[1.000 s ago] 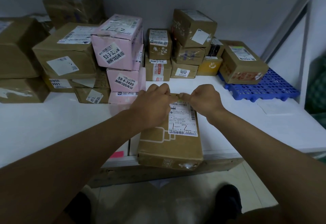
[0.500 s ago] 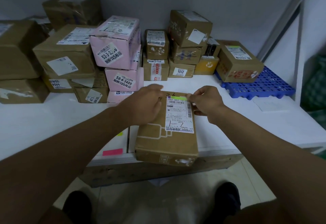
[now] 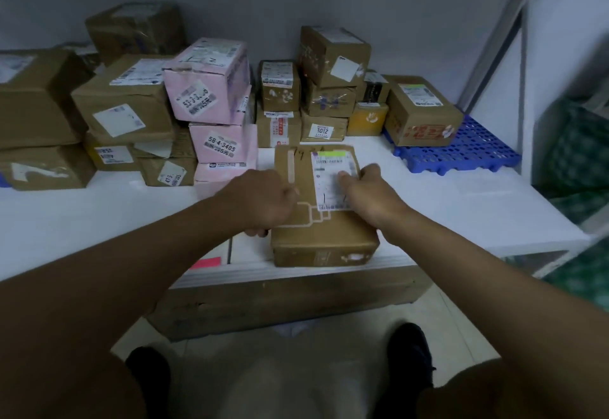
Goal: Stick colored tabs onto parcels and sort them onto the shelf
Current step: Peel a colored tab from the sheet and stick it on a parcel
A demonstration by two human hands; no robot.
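I see the brown parcel (image 3: pixel 324 207) at the near edge of the white table (image 3: pixel 461 207), its long axis running twelve to six, green tab (image 3: pixel 331 154) already on its label, my left hand (image 3: pixel 267 201) curled against its nine o'clock side, my right hand (image 3: pixel 369 192) resting loosely on top at three, both equally near.

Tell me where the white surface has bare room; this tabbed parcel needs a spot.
Bare white surface lies right of the parcel, in front of the blue pallet. Another strip runs left, before the brown boxes. The back wall is crowded with stacks.
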